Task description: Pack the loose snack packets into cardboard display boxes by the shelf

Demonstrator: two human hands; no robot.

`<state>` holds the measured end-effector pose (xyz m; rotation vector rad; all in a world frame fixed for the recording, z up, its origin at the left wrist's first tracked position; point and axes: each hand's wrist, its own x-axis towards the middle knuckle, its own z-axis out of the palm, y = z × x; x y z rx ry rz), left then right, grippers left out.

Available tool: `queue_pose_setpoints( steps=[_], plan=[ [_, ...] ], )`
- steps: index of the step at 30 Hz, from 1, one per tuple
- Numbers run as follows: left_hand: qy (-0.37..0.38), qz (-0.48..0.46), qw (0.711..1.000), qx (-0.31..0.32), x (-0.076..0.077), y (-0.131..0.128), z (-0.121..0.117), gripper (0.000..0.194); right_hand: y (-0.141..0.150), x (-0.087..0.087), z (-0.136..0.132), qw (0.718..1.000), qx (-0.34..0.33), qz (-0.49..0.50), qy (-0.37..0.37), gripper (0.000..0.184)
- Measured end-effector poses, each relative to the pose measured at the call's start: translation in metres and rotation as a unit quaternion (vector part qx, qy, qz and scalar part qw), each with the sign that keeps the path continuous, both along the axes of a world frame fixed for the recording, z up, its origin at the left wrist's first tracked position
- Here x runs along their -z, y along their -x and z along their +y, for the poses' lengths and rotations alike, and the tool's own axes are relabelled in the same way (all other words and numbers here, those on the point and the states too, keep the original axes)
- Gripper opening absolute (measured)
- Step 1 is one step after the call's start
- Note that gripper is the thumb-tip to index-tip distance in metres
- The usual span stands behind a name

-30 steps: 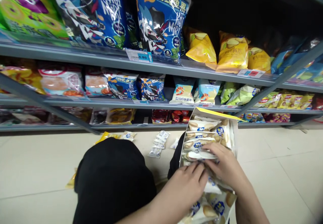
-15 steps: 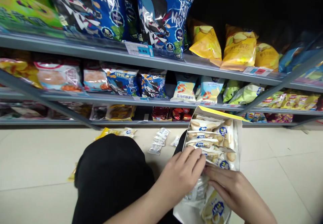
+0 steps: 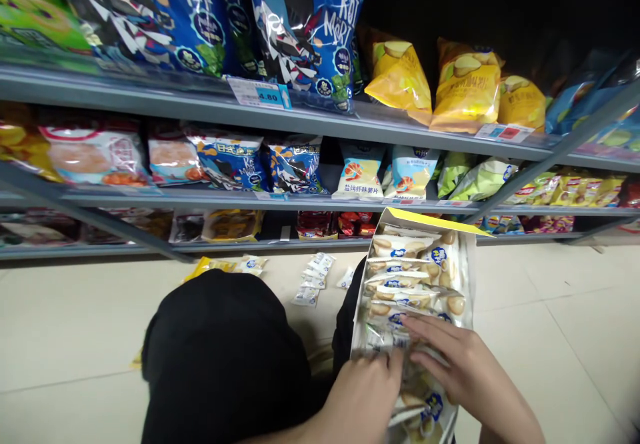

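A white and yellow carton [image 3: 467,267] rests on my lap, packed with several small white biscuit packets [image 3: 400,274]. My left hand [image 3: 367,394] sits at the carton's near end, fingers curled onto a packet there. My right hand [image 3: 463,367] lies beside it, fingers pressed on the nearest packets [image 3: 387,337] in the row. A further packet [image 3: 425,411] shows under both hands. My black-clad knee [image 3: 223,357] fills the lower left.
Grey store shelves [image 3: 300,124] with snack bags run across the view: blue bags [image 3: 305,31] up top, yellow chip bags [image 3: 465,87] at right. Small sachets [image 3: 313,281] and a yellow packet [image 3: 227,267] lie on the beige tiled floor [image 3: 550,324].
My left hand drew back toward me from the carton's middle to its near end. My right hand stayed on the near packets. The view shifted slightly left.
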<state>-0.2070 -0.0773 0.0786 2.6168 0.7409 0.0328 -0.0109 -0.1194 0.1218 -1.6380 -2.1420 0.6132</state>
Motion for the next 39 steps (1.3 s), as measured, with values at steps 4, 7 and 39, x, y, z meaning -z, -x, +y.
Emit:
queue_pose_setpoints(
  steps=[4, 7, 39],
  plan=[
    [-0.093, -0.056, 0.994, -0.017, 0.016, -0.007, -0.003, 0.041, 0.002, -0.005, -0.002, 0.998, -0.010, -0.003, 0.056, 0.111],
    [-0.158, -0.065, 0.984, -0.042, 0.035, -0.013, -0.009, 0.041, 0.003, -0.007, -0.004, 0.996, -0.005, -0.004, 0.091, 0.131],
    [-0.309, -0.407, 0.860, 0.019, -0.009, 0.023, 0.006, 0.022, -0.005, -0.001, 0.018, 0.953, -0.007, 0.216, 0.212, 0.094]
  ],
)
